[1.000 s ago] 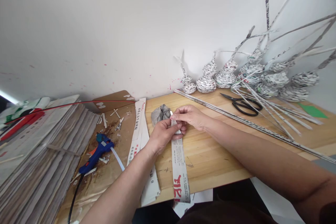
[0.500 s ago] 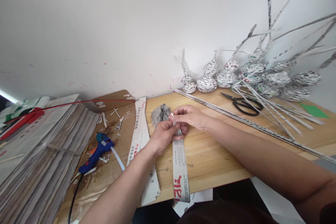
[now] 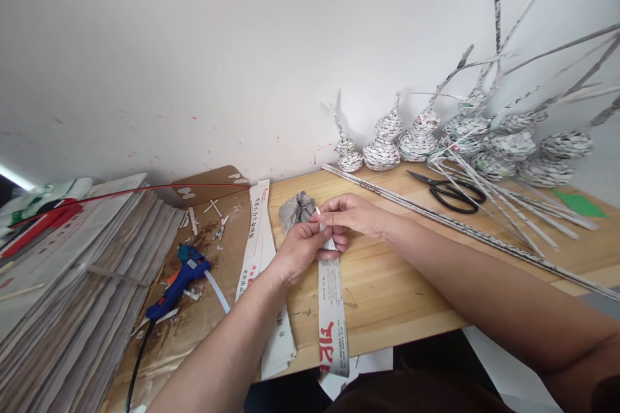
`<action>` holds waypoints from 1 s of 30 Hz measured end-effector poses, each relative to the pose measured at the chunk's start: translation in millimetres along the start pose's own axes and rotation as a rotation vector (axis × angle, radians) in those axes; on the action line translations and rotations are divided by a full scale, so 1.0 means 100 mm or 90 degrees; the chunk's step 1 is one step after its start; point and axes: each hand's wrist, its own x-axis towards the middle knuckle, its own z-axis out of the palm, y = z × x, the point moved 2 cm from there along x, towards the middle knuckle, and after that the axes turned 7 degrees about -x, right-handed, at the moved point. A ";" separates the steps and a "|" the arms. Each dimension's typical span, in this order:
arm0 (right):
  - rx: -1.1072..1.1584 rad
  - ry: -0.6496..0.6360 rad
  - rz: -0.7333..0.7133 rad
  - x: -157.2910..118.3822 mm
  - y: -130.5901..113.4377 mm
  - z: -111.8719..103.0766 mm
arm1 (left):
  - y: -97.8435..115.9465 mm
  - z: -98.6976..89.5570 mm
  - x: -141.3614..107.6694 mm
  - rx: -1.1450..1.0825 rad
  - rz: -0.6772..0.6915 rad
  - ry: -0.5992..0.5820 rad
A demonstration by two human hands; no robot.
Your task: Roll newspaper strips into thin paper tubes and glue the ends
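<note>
Both of my hands meet over the wooden table, pinching the top end of a newspaper strip [image 3: 332, 310] that is being rolled at its corner. My left hand [image 3: 305, 246] is closed on the paper from the left, thumb and fingers pressed together. From the right, my right hand [image 3: 349, 218] pinches the same end, and a thin white tip sticks out above its fingers. The strip's lower end hangs over the table's front edge. Just behind the hands lies a crumpled grey cloth [image 3: 292, 210]. Much of the rolled part is hidden by my fingers.
Left of the hands lie cut newspaper strips [image 3: 256, 239], a blue glue gun [image 3: 181, 277] on cardboard, and a tall newspaper stack [image 3: 106, 271]. On the right are black scissors [image 3: 453, 193], long paper rods [image 3: 436, 222] and several woven paper gourds [image 3: 382, 151] along the wall.
The white tip between my fingers stands out slightly longer. The hanging strip has shifted a little, its lower end slightly left and down. Both hands stay in nearly the same place.
</note>
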 end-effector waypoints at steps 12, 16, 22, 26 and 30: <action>0.001 0.013 0.021 0.02 0.08 -0.03 | -0.02 0.03 -0.01 0.018 -0.027 -0.010; 0.015 0.027 0.041 0.02 0.12 -0.03 | -0.02 0.03 -0.02 -0.009 -0.031 -0.045; 0.005 -0.032 0.038 0.01 0.09 -0.05 | -0.03 0.02 -0.01 -0.032 -0.031 -0.037; 0.017 0.007 0.032 0.02 0.09 -0.07 | -0.03 0.03 -0.01 -0.017 -0.045 -0.019; 0.032 0.028 0.047 0.04 0.10 -0.06 | -0.04 0.04 -0.01 0.003 -0.044 -0.019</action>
